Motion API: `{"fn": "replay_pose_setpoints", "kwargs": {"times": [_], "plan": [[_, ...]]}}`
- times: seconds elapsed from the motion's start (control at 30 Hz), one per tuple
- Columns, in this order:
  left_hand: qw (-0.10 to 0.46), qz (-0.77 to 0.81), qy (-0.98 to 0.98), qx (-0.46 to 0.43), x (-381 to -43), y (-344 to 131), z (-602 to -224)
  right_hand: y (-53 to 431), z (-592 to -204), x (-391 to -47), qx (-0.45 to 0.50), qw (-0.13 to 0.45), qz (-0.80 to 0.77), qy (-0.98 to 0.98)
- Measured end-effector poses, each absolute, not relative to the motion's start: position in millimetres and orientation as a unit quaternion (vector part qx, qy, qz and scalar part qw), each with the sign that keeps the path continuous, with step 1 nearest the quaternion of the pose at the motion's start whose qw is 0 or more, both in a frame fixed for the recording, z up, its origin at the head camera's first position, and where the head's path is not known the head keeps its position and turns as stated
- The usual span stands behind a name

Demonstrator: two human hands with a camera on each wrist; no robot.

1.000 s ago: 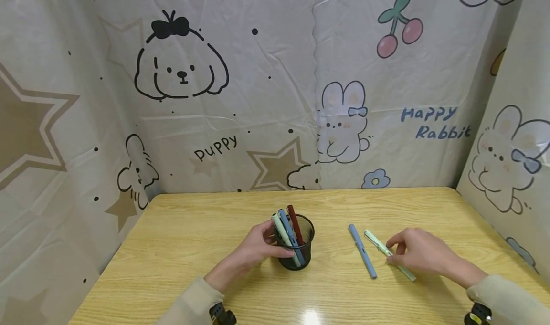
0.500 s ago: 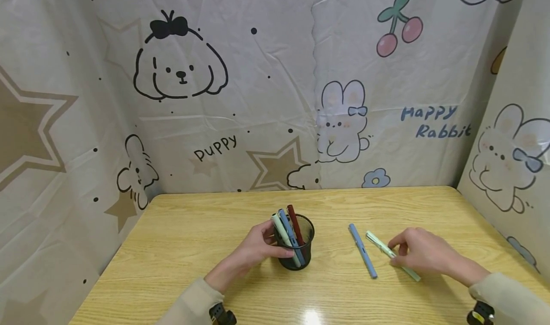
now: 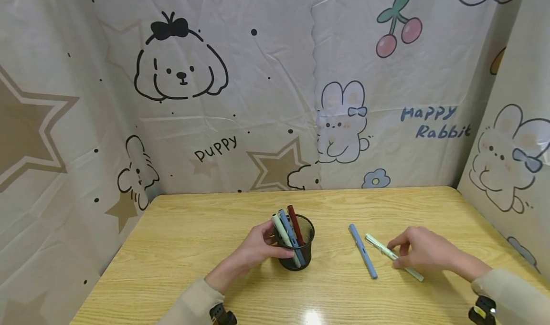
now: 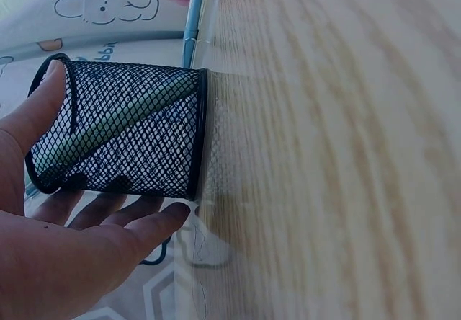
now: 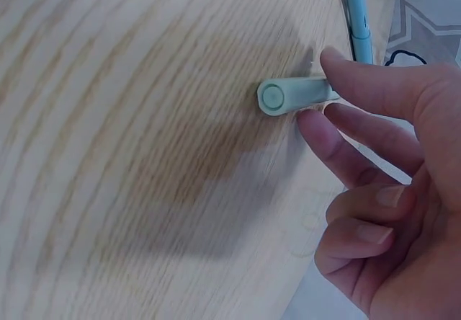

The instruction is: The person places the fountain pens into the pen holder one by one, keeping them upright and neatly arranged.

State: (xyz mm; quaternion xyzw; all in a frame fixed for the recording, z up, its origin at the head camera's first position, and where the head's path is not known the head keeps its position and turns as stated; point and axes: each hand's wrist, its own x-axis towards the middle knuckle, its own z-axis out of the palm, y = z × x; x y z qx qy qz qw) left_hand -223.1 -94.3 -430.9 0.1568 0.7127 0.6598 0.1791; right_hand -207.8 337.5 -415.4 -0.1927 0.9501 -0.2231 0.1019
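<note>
My left hand (image 3: 259, 244) grips a black mesh pen holder (image 3: 306, 249) standing on the table, thumb in front and fingers behind. Inside lean a light green pen (image 3: 280, 229), a blue pen (image 3: 287, 224) and a dark red pen (image 3: 294, 220). In the left wrist view, the thumb lies at the rim of the mesh holder (image 4: 130, 129). At the right, my right hand (image 3: 423, 248) pinches another light green pen (image 3: 378, 243) lying on the table. The right wrist view has the thumb and forefinger on either side of this green pen (image 5: 288, 95); its far part is hidden.
A second blue pen (image 3: 363, 251) lies slanted on the wooden table (image 3: 193, 239), just left of the loose green one. A patterned cloth (image 3: 275, 77) hangs behind the table and along both sides.
The loose light green pen has shifted slightly to the right and towards me with my right hand, away from the blue pen. My left hand and the pen holder have stayed put.
</note>
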Motion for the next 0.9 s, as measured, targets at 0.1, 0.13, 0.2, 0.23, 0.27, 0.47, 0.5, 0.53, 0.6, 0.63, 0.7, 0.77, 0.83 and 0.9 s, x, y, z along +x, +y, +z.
{"fn": "replay_pose_setpoints", "kwargs": {"times": [0.1,0.13,0.2,0.23,0.27,0.47,0.5,0.53,0.6,0.63,0.7,0.77,0.83,0.9], "plan": [[0.179,0.660,0.713,0.155,-224,-94,-431,338,-415,-209,-0.194,0.101,-0.222,0.950],[0.178,0.659,0.714,0.155,-224,-94,-431,337,-415,-208,-0.196,0.100,-0.220,0.950],[0.178,0.659,0.714,0.155,-224,-94,-431,337,-415,-209,-0.197,0.094,-0.213,0.952],[0.178,0.658,0.715,0.156,-224,-94,-432,336,-416,-208,-0.202,0.090,-0.208,0.953],[0.177,0.658,0.715,0.156,-225,-94,-432,336,-416,-208,-0.202,0.087,-0.203,0.954],[0.176,0.658,0.715,0.158,-224,-94,-432,330,-416,-204,-0.194,0.074,-0.184,0.961],[0.176,0.658,0.715,0.159,-224,-94,-432,329,-415,-203,-0.191,0.073,-0.184,0.962],[0.176,0.658,0.715,0.159,-224,-94,-432,328,-416,-203,-0.190,0.072,-0.182,0.962],[0.177,0.657,0.715,0.160,-223,-94,-431,327,-416,-202,-0.185,0.069,-0.178,0.964],[0.177,0.657,0.715,0.160,-223,-94,-431,326,-415,-201,-0.179,0.069,-0.176,0.965],[0.178,0.656,0.715,0.161,-223,-94,-430,326,-415,-201,-0.176,0.066,-0.170,0.967],[0.177,0.656,0.716,0.161,-222,-93,-428,327,-415,-202,-0.173,0.064,-0.164,0.969],[0.176,0.656,0.715,0.162,-221,-93,-427,328,-414,-202,-0.172,0.065,-0.160,0.970],[0.176,0.657,0.715,0.162,-221,-93,-427,330,-414,-202,-0.173,0.064,-0.158,0.970]]}}
